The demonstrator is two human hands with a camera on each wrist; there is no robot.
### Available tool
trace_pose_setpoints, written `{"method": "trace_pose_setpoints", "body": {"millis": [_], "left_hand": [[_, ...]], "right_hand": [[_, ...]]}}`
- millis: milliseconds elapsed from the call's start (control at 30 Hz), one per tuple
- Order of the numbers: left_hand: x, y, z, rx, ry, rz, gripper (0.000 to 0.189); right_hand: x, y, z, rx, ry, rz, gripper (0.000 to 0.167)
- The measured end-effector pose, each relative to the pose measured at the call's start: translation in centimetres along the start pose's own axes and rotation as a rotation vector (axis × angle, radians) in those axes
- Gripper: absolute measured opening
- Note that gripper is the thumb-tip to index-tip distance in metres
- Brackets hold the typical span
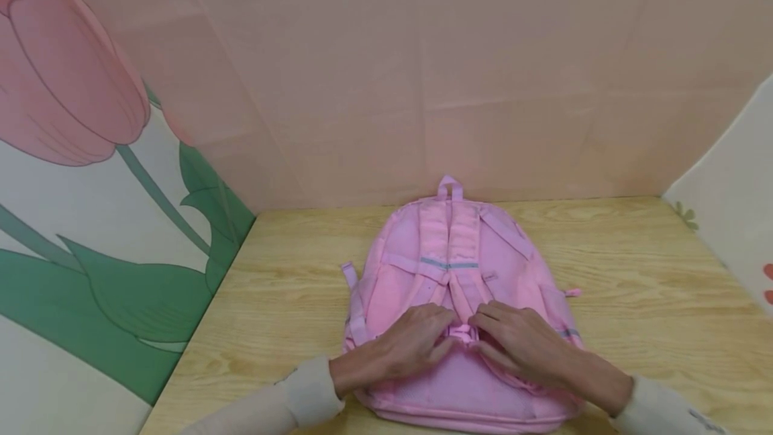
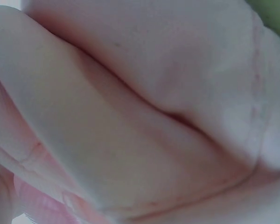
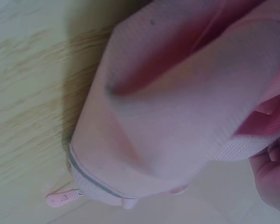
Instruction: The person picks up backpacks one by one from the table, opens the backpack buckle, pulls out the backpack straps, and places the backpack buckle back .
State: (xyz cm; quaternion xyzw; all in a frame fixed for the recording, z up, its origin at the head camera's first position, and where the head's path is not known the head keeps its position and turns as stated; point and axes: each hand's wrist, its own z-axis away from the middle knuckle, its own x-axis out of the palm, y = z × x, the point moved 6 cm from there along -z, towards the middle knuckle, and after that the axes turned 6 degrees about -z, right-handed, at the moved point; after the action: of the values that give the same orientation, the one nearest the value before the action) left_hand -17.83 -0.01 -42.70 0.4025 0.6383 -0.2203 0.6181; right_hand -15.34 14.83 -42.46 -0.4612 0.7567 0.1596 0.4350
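Your left hand (image 1: 417,335) and right hand (image 1: 519,340) pinch either side of a pink buckle (image 1: 463,333), fingers nearly closed, over the lower middle of the pink backpack (image 1: 447,384). It lies straps up, top loop (image 1: 448,180) away from you, grey stripes crossing its shoulder straps (image 1: 433,230). Your hands partly hide it. Wood-grain table (image 1: 272,274) beneath, pink backdrop (image 1: 417,72) behind, tulip-printed panel (image 1: 72,79) left.

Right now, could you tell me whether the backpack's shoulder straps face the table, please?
No, the shoulder straps lie on the upper side of the backpack, facing the head camera.
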Motion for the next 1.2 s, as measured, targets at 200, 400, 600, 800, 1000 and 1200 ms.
{"method": "trace_pose_setpoints", "body": {"millis": [200,400,600,800,1000,1200], "left_hand": [[-0.1,0.1,0.1,0.026,0.026,-0.031,0.018],[-0.2,0.2,0.5,0.037,0.067,-0.036,0.019],[-0.2,0.1,0.7,0.028,0.102,0.006,0.017],[-0.4,-0.2,0.9,0.004,0.133,0.055,0.018],[0.0,0.2,0.9,-0.002,0.090,-0.024,0.021],[1.0,1.0,0.8,0.039,0.041,-0.154,0.023]], "right_hand": [[0.0,0.1,0.1,-0.007,0.008,-0.001,0.018],[-0.2,0.3,0.4,-0.008,0.033,-0.017,0.020],[-0.6,0.6,0.7,0.018,0.030,-0.031,0.027],[-1.2,0.9,1.1,0.033,0.040,-0.041,0.031],[-2.2,1.2,1.3,0.044,0.099,-0.089,0.029],[-2.6,1.7,1.1,0.119,0.097,-0.157,0.028]]}}
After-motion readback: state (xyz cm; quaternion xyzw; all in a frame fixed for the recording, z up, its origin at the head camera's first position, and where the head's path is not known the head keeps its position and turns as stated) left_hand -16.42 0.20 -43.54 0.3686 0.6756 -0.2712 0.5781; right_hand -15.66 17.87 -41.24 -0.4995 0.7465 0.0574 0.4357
